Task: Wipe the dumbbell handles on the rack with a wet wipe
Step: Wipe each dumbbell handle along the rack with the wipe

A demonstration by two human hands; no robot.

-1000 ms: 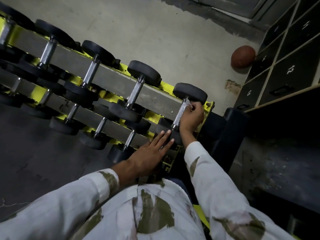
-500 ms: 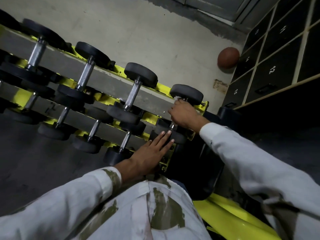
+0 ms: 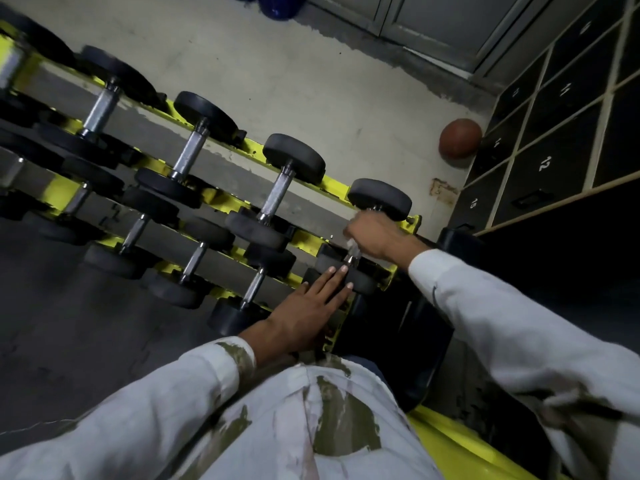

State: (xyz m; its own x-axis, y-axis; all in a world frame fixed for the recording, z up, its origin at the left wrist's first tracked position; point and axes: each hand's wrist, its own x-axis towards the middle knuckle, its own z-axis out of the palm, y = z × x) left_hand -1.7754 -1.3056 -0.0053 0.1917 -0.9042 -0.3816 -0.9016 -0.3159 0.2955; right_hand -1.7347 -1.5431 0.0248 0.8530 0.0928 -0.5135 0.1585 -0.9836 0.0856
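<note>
Right hand (image 3: 375, 233) clamps wet wipe (image 3: 352, 244) round dumbbell handle (image 3: 350, 259).

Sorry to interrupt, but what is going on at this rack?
A person is wiping dumbbells on the rack. Their right hand grips the handle of the end dumbbell on the upper row, with a wet wipe showing below it. Their left hand rests flat on the rack's near end.

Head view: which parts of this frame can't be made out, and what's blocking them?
All head view.
Handle of the end dumbbell: mostly covered by the right hand; only a stub shows.
Wet wipe: mostly hidden in that hand; a white scrap shows.
Rack, left end: blurred and cut by the frame edge.
Blue object: cut by the top edge.
</note>
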